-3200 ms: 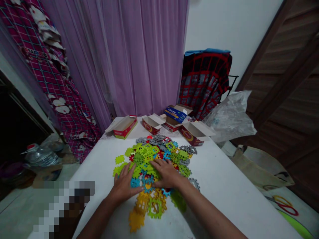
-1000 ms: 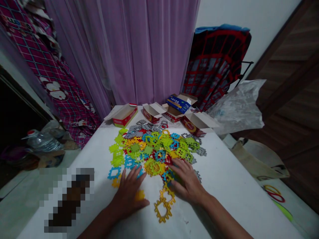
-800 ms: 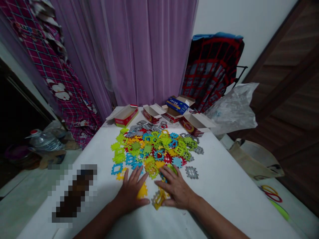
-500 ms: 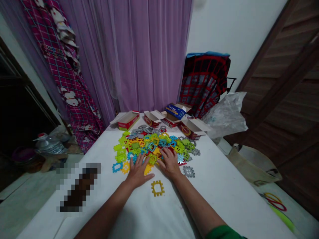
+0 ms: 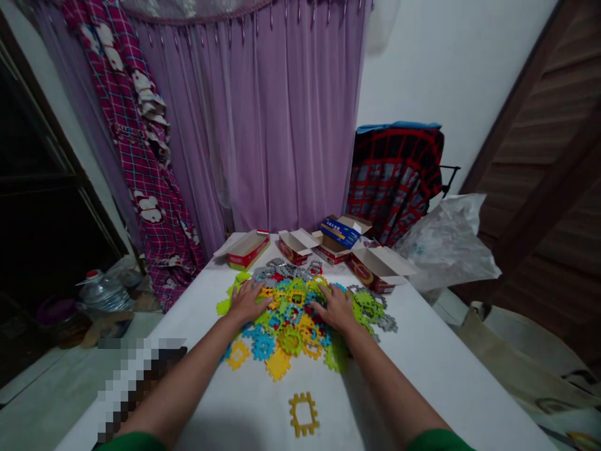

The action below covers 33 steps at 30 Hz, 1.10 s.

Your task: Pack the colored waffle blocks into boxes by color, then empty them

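A heap of flat plastic interlocking tiles (image 5: pixel 300 313) in green, yellow, blue, red and grey lies spread on the white table (image 5: pixel 422 369). My left hand (image 5: pixel 246 299) rests flat, fingers spread, on the heap's left side. My right hand (image 5: pixel 337 308) lies flat with fingers apart on its right side. Neither hand grips a piece. One dark yellow frame tile (image 5: pixel 303 414) lies alone on the table near me, between my forearms.
Several opened red and white cardboard boxes (image 5: pixel 246 249) and a blue box (image 5: pixel 342 229) stand along the table's far edge. A crumpled clear plastic bag (image 5: pixel 446 241) sits at the far right. Purple curtains hang behind; a water bottle (image 5: pixel 104 292) is on the floor left.
Both hands have slid away from me across the heap, spreading the tiles. The dark yellow frame tile was left behind on the table. The camera has tilted up.
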{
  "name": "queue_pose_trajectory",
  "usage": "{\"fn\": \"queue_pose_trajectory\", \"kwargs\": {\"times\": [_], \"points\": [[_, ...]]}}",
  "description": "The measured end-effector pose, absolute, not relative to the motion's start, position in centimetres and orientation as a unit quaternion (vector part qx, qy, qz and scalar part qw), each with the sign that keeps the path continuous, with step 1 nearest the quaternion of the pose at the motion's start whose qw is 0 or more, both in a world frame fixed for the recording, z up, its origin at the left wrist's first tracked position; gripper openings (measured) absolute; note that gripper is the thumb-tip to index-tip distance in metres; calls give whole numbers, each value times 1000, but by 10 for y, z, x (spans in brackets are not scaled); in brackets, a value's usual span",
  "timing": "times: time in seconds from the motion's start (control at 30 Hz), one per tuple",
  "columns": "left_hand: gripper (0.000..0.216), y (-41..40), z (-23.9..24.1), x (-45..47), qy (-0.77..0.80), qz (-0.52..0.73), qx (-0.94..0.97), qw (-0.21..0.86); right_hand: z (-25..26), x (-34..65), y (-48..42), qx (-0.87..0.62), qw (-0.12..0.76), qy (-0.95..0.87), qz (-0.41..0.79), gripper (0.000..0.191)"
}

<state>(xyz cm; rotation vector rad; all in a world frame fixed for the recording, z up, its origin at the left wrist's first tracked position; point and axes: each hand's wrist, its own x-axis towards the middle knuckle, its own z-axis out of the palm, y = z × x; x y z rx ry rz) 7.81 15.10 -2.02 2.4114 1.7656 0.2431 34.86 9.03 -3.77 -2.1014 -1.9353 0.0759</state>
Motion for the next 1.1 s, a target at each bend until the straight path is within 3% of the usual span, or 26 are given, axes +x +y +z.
{"fn": "queue_pose_trajectory", "kwargs": {"times": [0.13,0.4,0.57,0.63,0.73,1.0,1.1], "points": [[64,220,-19,100,595,77,796,84,-40,342,106,-689,133,-708,76,68],[70,301,-45,140,585,9,796,155,-27,374,89,-596,137,-776,156,48],[74,281,-50,148,552,-21,816,169,-12,384,182,-661,198,-711,139,47],[75,264,-48,147,536,-25,825,176,-17,378,223,-718,168,-668,101,46],[76,239,-45,146,516,-27,834,192,-31,361,254,-762,90,-631,116,64],[77,186,-30,112,489,-22,847,209,-33,350,207,-619,-34,-764,180,68],[69,163,-21,84,490,-26,848,200,-18,373,173,-627,-24,-761,163,64]]}}
